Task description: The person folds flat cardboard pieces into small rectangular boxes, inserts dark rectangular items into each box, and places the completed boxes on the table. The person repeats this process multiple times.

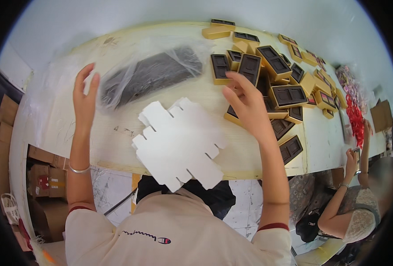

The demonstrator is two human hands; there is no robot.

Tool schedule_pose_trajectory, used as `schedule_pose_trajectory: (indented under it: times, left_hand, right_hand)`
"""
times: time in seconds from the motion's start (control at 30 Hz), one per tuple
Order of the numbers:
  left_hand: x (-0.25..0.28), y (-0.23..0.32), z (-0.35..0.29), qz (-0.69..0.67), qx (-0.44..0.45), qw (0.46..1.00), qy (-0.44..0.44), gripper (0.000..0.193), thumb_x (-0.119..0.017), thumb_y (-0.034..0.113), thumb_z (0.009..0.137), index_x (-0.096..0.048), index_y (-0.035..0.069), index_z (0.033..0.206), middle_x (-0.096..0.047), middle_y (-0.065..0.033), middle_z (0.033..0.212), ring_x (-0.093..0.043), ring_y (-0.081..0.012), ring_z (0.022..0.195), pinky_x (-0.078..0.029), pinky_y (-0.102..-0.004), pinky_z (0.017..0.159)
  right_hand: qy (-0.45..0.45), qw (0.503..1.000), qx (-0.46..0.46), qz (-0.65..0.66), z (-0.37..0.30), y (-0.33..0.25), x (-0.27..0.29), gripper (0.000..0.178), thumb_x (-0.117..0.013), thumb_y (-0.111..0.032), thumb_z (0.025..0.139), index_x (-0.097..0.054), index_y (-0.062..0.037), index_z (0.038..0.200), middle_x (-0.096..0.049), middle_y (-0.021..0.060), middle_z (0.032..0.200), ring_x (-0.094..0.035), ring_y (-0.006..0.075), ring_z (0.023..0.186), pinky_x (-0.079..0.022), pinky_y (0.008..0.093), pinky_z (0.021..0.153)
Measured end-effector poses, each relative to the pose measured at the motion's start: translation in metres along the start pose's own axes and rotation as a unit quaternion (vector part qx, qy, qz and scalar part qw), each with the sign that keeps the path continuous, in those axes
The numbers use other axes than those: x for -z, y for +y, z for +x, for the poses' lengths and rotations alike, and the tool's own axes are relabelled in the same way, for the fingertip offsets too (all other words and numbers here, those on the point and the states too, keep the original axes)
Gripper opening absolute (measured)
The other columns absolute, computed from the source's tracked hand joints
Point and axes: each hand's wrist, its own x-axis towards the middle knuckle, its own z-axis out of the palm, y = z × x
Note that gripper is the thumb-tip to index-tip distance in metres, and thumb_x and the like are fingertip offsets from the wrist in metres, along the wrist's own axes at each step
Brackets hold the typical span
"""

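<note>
My left hand is raised over the left of the table, thumb and fingers apart with nothing between them. Just to its right lies a clear plastic bag with dark trays inside. My right hand hovers by the heap of boxes, its fingers curved and apart from the thumb; I see nothing held in it. In front of me is a stack of white flat die-cut cardboard blanks with notched edges, reaching the table's near edge. Open gold boxes with dark brown tray inserts pile up beside and beyond my right hand.
More gold boxes spread to the far right, near red ribbon-like material. At the right another person works at the table. Cardboard cartons stand under the table at the left. A wall runs behind the table.
</note>
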Motion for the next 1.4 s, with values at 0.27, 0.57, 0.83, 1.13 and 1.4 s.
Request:
schedule_pose_trajectory:
  times: [0.27, 0.57, 0.83, 1.13, 1.4]
  left_hand:
    - [0.003, -0.089, -0.029, -0.146, 0.345, 0.921, -0.103, 0.069, -0.064, 0.042, 0.088, -0.037, 0.005, 0.140, -0.055, -0.0106, 0.121, -0.053, -0.0174, 0.103, -0.044, -0.0320, 0.085]
    - [0.020, -0.142, -0.010, -0.243, 0.382, 0.891, 0.009, 0.016, -0.051, 0.015, 0.091, -0.063, 0.008, 0.098, -0.063, -0.0021, 0.081, -0.055, -0.0098, 0.066, -0.041, -0.0253, 0.055]
    - [0.089, -0.184, 0.051, -0.418, 0.280, 0.863, -0.056, 0.018, -0.051, 0.020, 0.090, -0.055, 0.009, 0.075, -0.044, 0.0041, 0.056, -0.038, -0.0067, 0.047, -0.027, -0.0215, 0.044]
    - [0.115, -0.161, 0.086, -0.143, 0.262, 0.954, 0.023, 0.034, -0.051, 0.041, 0.094, -0.056, 0.012, 0.076, -0.059, 0.0023, 0.071, -0.050, -0.0066, 0.063, -0.041, -0.0216, 0.063]
    - [-0.057, -0.062, 0.020, -0.232, 0.259, 0.884, -0.312, 0.094, -0.060, 0.065, 0.080, -0.024, 0.008, 0.146, -0.036, -0.0206, 0.142, -0.044, -0.0327, 0.125, -0.040, -0.0414, 0.101]
  right_hand:
    - [-0.043, 0.960, -0.242, -0.130, 0.168, 0.083, -0.067, 0.065, -0.061, -0.048, 0.086, -0.049, 0.0043, 0.123, -0.059, 0.0181, 0.090, -0.061, 0.0198, 0.078, -0.052, 0.0318, 0.055]
    - [0.042, 0.984, 0.071, -0.160, 0.272, -0.074, -0.025, 0.039, -0.055, -0.038, 0.094, -0.057, -0.0021, 0.079, -0.055, 0.0034, 0.063, -0.054, 0.0137, 0.055, -0.047, 0.0277, 0.055]
    - [0.138, 0.989, 0.060, -0.004, 0.309, -0.143, 0.005, 0.033, -0.051, -0.036, 0.096, -0.058, -0.0042, 0.091, -0.058, 0.0088, 0.080, -0.060, 0.0199, 0.068, -0.052, 0.0334, 0.061]
    - [0.198, 0.976, 0.070, 0.051, 0.363, -0.156, 0.116, 0.042, -0.056, -0.034, 0.095, -0.055, 0.0029, 0.115, -0.062, 0.0117, 0.101, -0.061, 0.0201, 0.093, -0.054, 0.0284, 0.084]
    - [0.083, 0.986, 0.142, -0.017, 0.306, -0.203, 0.069, 0.032, -0.046, -0.035, 0.100, -0.056, -0.0046, 0.098, -0.064, 0.0167, 0.101, -0.064, 0.0272, 0.085, -0.055, 0.0390, 0.075]
